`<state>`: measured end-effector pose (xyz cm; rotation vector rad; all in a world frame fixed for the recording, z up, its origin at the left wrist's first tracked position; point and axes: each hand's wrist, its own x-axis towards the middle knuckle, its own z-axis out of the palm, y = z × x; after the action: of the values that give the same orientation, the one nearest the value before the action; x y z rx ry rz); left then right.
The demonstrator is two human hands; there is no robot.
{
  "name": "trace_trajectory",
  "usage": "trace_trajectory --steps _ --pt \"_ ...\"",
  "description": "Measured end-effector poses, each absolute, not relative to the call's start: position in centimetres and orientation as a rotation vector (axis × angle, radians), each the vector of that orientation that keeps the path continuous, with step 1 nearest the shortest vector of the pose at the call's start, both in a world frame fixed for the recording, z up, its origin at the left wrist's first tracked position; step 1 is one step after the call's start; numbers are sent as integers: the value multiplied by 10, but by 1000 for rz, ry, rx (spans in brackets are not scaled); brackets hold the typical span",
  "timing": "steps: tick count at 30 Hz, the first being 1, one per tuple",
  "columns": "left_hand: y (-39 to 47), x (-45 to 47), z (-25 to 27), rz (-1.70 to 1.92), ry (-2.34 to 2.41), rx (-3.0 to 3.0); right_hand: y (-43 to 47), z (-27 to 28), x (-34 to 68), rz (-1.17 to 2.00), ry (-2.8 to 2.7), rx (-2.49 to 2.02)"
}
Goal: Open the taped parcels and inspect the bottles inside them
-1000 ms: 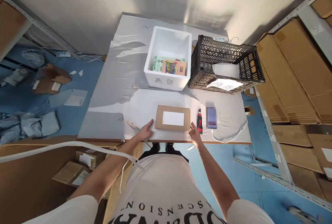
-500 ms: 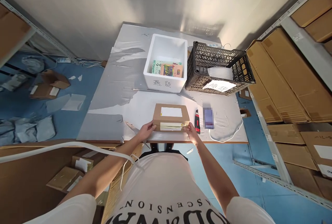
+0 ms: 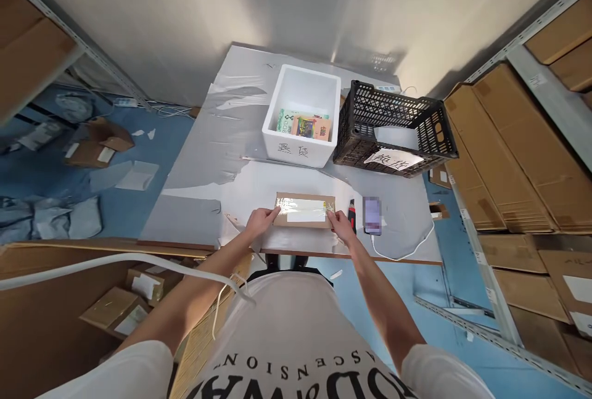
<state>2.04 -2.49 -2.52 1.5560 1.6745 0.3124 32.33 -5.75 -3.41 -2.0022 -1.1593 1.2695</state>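
Stretching left to right at lower centre, a brown rectangular cardboard box point(image 3: 304, 210) spans left hand point(image 3: 261, 222) to right hand point(image 3: 341, 226), fingers closed on both ends.

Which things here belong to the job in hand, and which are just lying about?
In hand:
brown rectangular cardboard box, held by left hand and right hand

Apparently lying about, untouched:
red-and-black utility knife
purplish-screened phone
white foam box
black plastic crate

The carton point(image 3: 303, 209) is brown; the cutter point(image 3: 352, 216) red and black.
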Motion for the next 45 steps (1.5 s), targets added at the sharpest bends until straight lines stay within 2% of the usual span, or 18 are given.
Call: trace_trajectory --steps 10,18,27,33,39,45 --pt "-46 -1 -59 544 1317 1275 -71 -51 328 1396 -978 -1837" --pt "-58 1 -80 499 1254 1408 -92 -73 330 1388 -1031 -1727" --pt "-60 5 -53 455 1430 1605 -88 -54 317 1374 -1125 -1690" --pt "-48 12 -29 454 1694 1632 -77 -29 316 1200 -1228 -1868" --pt "-26 19 -38 316 1780 1603 -60 -35 311 1185 -1212 -2081" --pt "-22 11 -51 347 1638 1561 -60 -48 315 1221 -1171 -2056"
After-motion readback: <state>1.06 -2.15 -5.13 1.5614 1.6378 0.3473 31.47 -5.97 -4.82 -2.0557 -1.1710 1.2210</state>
